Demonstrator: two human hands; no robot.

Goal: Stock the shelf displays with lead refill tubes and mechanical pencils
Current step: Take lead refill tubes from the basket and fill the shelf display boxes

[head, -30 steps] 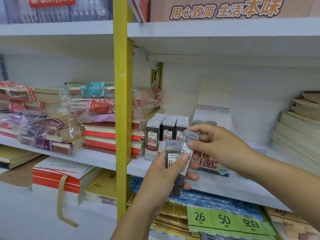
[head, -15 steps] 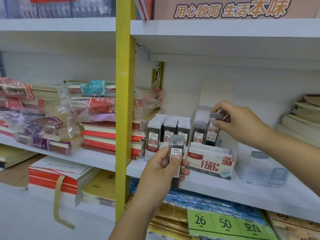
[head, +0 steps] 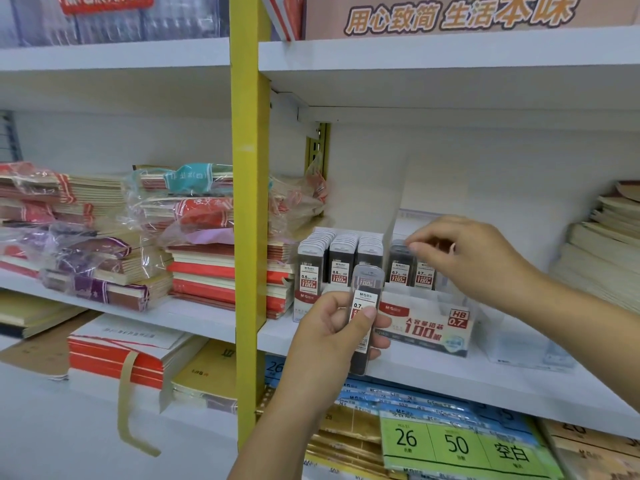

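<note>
My left hand (head: 332,327) grips a dark lead refill tube (head: 366,299) marked 0.7, upright in front of the shelf edge. Behind it stands the 0.7 HB display box (head: 426,329) with two tubes (head: 399,268) in its back row. My right hand (head: 474,261) reaches over that box, thumb and forefinger pinching the top of the right-hand tube (head: 424,273), which sits down in the box. To the left, a full 0.5 display (head: 341,259) holds three rows of tubes.
A clear plastic box (head: 530,344) sits right of the 0.7 display on the white shelf (head: 450,382). A yellow upright post (head: 247,202) divides the bays. Wrapped notebook stacks (head: 194,244) fill the left bay, paper stacks (head: 606,251) the far right.
My right hand carried a tube from my left hand to the 0.7 box and lowered it in beside the first one. My left hand kept its remaining tube almost still.
</note>
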